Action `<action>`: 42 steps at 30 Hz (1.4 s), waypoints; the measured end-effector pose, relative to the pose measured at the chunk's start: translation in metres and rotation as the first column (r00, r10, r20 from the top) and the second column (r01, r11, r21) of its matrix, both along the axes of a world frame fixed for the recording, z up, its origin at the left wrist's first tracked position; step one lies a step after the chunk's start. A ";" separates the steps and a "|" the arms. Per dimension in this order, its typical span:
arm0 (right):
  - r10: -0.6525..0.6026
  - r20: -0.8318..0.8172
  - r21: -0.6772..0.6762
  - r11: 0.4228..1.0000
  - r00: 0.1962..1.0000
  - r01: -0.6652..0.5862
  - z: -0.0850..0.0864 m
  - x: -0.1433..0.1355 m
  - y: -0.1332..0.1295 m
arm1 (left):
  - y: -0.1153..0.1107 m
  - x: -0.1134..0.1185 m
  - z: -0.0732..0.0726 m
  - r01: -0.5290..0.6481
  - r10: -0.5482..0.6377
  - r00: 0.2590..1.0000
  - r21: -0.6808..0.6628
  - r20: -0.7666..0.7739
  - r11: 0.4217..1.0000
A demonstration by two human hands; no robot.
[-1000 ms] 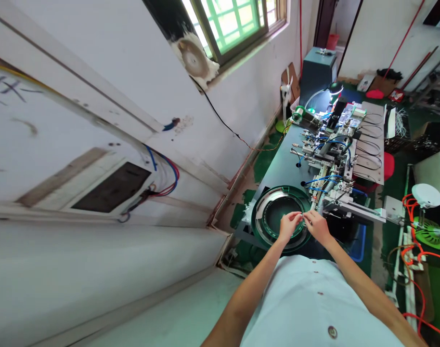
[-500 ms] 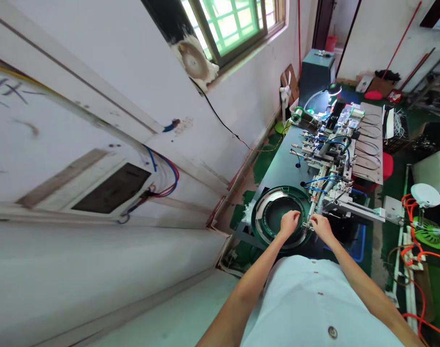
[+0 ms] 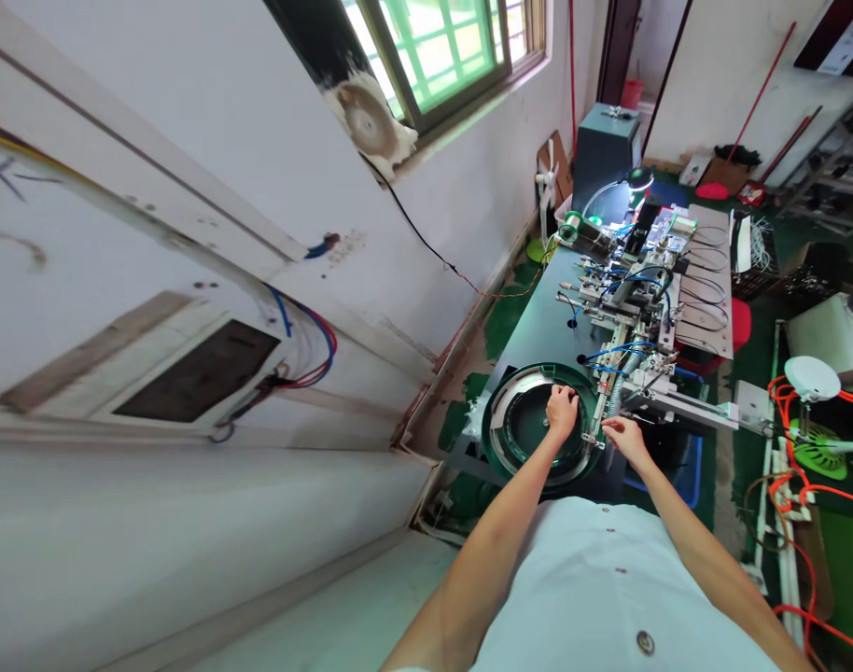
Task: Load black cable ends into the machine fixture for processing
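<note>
My left hand (image 3: 561, 411) is over the right side of a round, dark green vibratory bowl feeder (image 3: 497, 434), its fingers curled together. Whatever is in those fingers, if anything, is too small to make out. Close to the bowl's right edge, my right hand (image 3: 625, 439) has thumb and fingers pinched beside the near end of a narrow metal feed rail (image 3: 597, 415). Its fingertips are at or just next to the rail; I cannot tell whether they touch it or hold a small part. A grey coiled spring hose (image 3: 615, 397) lies beyond the right hand.
An assembly machine (image 3: 629, 289) with blue air tubes runs along the grey table (image 3: 531, 322). A lit lamp (image 3: 638, 177) and a wire spool (image 3: 570, 227) stand at the far end. To the right are a blue crate (image 3: 691, 471), a white round dish (image 3: 812, 379) and orange hoses.
My left hand has shifted a little up and away from the rail, over the bowl. The right hand stays by the rail's end. The whole view has shifted slightly.
</note>
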State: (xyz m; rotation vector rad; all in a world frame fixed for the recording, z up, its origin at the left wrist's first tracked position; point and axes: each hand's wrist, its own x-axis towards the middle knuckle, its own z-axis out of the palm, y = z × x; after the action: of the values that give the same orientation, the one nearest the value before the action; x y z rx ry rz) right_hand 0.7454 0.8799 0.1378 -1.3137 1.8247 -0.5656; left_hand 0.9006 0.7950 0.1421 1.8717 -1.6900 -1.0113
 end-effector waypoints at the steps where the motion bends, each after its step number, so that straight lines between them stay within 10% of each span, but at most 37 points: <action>1: 0.002 -0.002 0.007 1.000 1.000 -0.002 -0.001 0.000 0.000 | -0.001 -0.001 0.000 -0.013 0.014 1.000 0.007 -0.010 1.000; 12: 0.073 -0.222 0.000 0.997 0.972 -0.075 0.002 0.003 0.003 | 0.005 0.011 -0.006 -0.176 0.195 0.932 0.089 -0.305 0.980; 28: 0.209 -0.539 -0.022 0.965 0.816 -0.261 -0.017 0.009 -0.010 | 0.052 0.066 0.011 -0.269 0.507 0.473 0.429 -0.721 0.862; 42: 0.176 -0.678 -0.195 0.893 0.713 -0.406 -0.035 0.015 -0.016 | 0.072 0.052 0.033 -0.116 0.471 0.509 0.485 -0.721 0.867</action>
State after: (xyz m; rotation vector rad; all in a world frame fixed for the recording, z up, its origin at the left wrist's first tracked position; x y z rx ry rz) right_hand 0.7607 0.8643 0.1032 -2.2075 2.0319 -0.2478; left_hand 0.9530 0.8670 0.1754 1.3872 -0.5859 -1.7768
